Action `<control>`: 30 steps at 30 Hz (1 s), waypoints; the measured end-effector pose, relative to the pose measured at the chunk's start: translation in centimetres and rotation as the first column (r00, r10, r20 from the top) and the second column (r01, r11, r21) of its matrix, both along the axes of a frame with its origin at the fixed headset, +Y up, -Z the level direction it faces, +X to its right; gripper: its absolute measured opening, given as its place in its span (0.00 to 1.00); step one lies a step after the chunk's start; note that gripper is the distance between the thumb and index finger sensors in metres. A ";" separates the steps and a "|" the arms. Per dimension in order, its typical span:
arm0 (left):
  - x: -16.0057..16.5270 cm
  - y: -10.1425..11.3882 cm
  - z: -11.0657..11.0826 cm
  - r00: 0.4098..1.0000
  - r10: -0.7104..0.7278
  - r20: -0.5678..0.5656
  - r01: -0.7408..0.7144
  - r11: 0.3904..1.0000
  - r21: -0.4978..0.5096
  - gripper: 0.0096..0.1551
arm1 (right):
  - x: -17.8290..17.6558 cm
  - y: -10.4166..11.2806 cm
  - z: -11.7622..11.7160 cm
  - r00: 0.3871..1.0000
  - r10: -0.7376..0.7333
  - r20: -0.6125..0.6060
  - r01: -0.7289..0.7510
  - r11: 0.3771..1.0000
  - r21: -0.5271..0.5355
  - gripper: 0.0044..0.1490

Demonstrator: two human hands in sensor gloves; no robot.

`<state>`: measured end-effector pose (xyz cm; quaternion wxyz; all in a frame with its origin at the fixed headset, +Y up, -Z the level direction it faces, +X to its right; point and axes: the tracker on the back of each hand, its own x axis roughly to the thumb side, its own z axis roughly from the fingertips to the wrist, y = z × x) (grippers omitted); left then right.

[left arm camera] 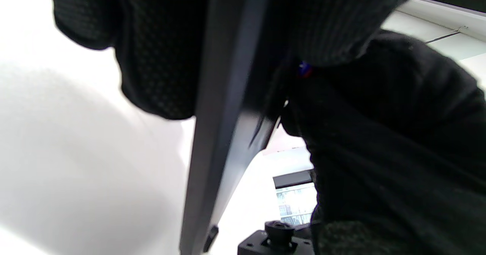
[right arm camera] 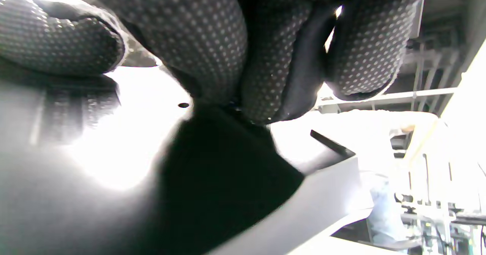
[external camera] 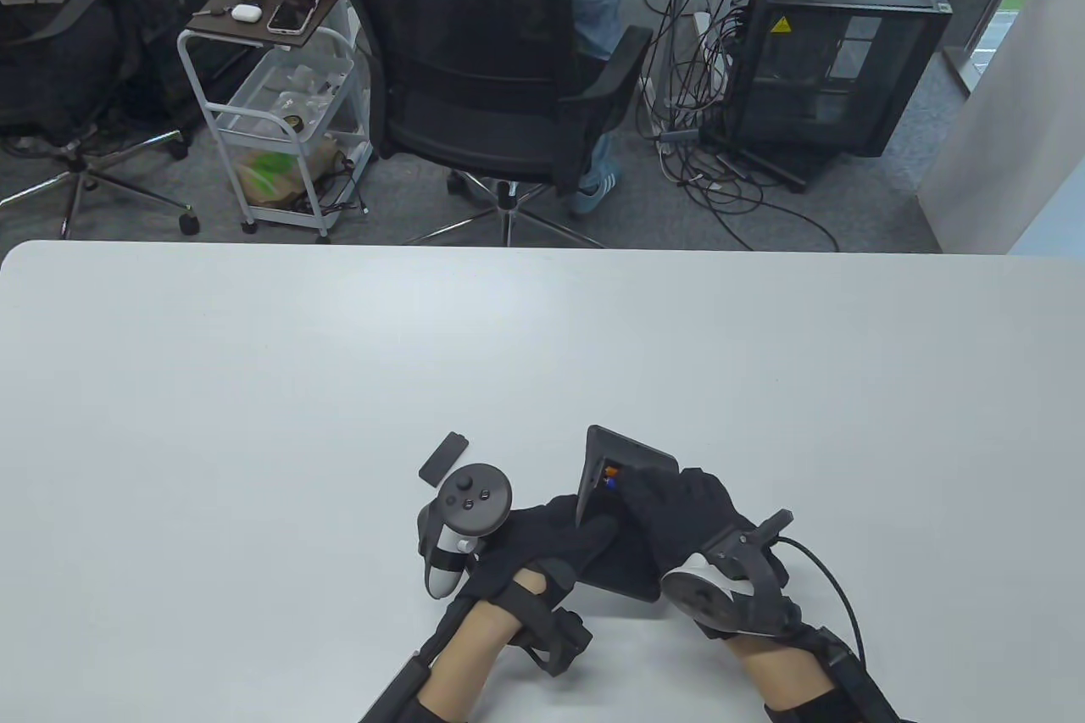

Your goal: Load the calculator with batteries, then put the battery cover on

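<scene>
The black calculator (external camera: 623, 452) is tilted up on its side near the table's front, back side toward the right hand. My left hand (external camera: 555, 532) grips its left edge and holds it up. My right hand (external camera: 678, 503) presses its fingers on the open battery compartment, where orange and blue battery ends (external camera: 612, 475) show. In the left wrist view the calculator's edge (left arm camera: 220, 133) runs top to bottom and a blue battery tip (left arm camera: 303, 69) peeks under the right fingers. In the right wrist view the calculator's glossy back (right arm camera: 114, 164) fills the frame under my fingers (right arm camera: 212, 50). The black battery cover (external camera: 443, 458) lies on the table left of the hands.
The white table (external camera: 254, 384) stretches wide around the hands. Beyond its far edge stand an office chair (external camera: 483, 79), a white cart (external camera: 271, 96) and a computer tower (external camera: 831, 62) with cables.
</scene>
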<state>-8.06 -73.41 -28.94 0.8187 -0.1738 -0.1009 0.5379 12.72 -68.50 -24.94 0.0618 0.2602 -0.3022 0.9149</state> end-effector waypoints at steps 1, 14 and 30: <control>-0.1 0.0 0.0 1.000 -0.002 0.009 0.002 1.000 -0.009 0.35 | 0.1 0.0 0.0 1.000 -0.006 -0.004 0.006 1.000 0.005 0.28; 0.0 -0.1 0.0 1.000 -0.015 0.007 0.015 1.000 -0.005 0.35 | 0.6 -0.3 -0.4 0.998 -0.067 -0.007 0.067 0.997 -0.039 0.25; 0.6 0.7 0.5 0.998 -0.057 0.024 0.056 0.997 0.054 0.35 | 0.9 -0.5 -0.3 0.992 -0.128 0.023 0.128 0.991 -0.027 0.27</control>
